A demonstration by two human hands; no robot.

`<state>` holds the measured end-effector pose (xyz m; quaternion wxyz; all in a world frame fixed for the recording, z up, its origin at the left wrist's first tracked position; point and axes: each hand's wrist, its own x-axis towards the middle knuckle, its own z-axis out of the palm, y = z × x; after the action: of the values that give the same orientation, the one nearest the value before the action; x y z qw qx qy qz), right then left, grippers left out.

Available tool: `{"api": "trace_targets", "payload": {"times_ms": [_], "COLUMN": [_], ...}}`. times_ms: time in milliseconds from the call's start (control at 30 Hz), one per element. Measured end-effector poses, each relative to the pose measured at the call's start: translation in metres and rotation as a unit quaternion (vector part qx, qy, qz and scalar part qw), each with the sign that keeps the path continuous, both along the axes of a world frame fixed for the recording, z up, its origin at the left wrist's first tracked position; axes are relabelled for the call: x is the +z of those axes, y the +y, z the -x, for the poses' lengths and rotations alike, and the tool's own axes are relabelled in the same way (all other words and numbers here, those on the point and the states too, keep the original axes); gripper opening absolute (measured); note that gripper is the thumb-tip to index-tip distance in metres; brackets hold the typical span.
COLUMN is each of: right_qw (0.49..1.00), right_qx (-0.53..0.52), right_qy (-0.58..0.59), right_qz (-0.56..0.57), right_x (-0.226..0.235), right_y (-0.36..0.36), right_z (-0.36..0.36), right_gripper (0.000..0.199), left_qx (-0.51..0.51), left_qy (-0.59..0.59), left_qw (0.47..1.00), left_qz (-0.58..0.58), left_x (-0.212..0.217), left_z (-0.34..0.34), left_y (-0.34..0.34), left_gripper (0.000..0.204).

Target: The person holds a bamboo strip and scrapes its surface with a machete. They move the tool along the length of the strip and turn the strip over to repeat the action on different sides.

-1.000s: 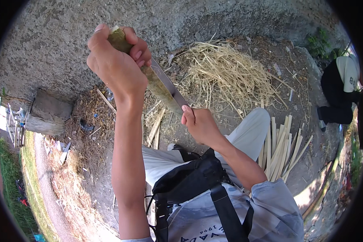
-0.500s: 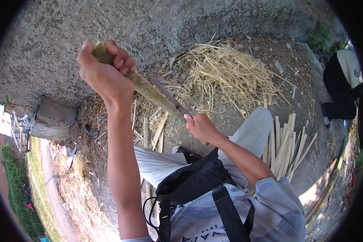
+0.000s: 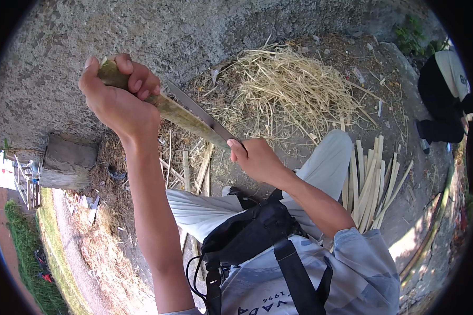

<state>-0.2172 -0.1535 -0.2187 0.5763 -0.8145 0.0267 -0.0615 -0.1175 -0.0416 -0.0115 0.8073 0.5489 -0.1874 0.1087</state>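
Observation:
My left hand (image 3: 122, 107), raised at the upper left, is closed around one end of a long, flat greenish-brown bamboo strip (image 3: 186, 119). From that fist the strip slants down and right toward my lap. My right hand (image 3: 260, 161) grips a knife; its long dark blade (image 3: 197, 109) lies close along the strip's far side, tip pointing toward my left fist. The knife's handle is mostly hidden inside my fingers. Whether the edge is biting into the bamboo, I cannot tell. The strip's lower end reaches the knuckles of my right hand.
A heap of pale shavings (image 3: 294, 89) lies before me, near a rough grey wall (image 3: 142, 31). Several cut strips (image 3: 370, 184) rest beside my right knee. A concrete block (image 3: 68, 157) stands at left; another person's dark-clothed leg (image 3: 439, 128) shows at far right.
Both hands have shifted left with the strip and knife. The blade's tip now reaches farther up, nearer my left fist. The view has tilted slightly.

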Motion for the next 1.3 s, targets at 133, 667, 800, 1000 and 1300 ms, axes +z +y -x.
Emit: {"api": "trace_targets", "payload": {"times_ms": [133, 667, 800, 1000, 1300], "right_qw": [0.995, 0.996, 0.986, 0.999, 0.992], "right_qx": [-0.019, -0.036, 0.03, -0.018, 0.023], "right_qy": [-0.095, -0.061, 0.132, -0.012, 0.104], "right_qz": [-0.015, 0.057, 0.095, 0.034, 0.061], "right_x": [0.037, -0.028, -0.023, 0.022, 0.022], "right_y": [0.016, 0.007, -0.018, 0.0, -0.011], "right_z": [0.012, 0.003, -0.007, 0.008, 0.001], "right_gripper": [0.053, 0.045, 0.048, 0.053, 0.051], "left_qx": [0.001, -0.03, -0.091, -0.091, -0.042], "left_qy": [-0.006, -0.004, -0.028, -0.01, 0.007], "left_qw": [1.0, 1.0, 0.995, 0.996, 0.999], "left_qz": [0.001, 0.008, -0.009, 0.0, -0.003], "left_x": [0.003, 0.003, -0.004, 0.0, -0.002], "left_z": [0.004, 0.006, -0.001, 0.003, -0.005], "left_y": [0.006, -0.003, -0.001, -0.002, 0.002], "left_gripper": [0.046, 0.047, 0.048, 0.047, 0.046]}}
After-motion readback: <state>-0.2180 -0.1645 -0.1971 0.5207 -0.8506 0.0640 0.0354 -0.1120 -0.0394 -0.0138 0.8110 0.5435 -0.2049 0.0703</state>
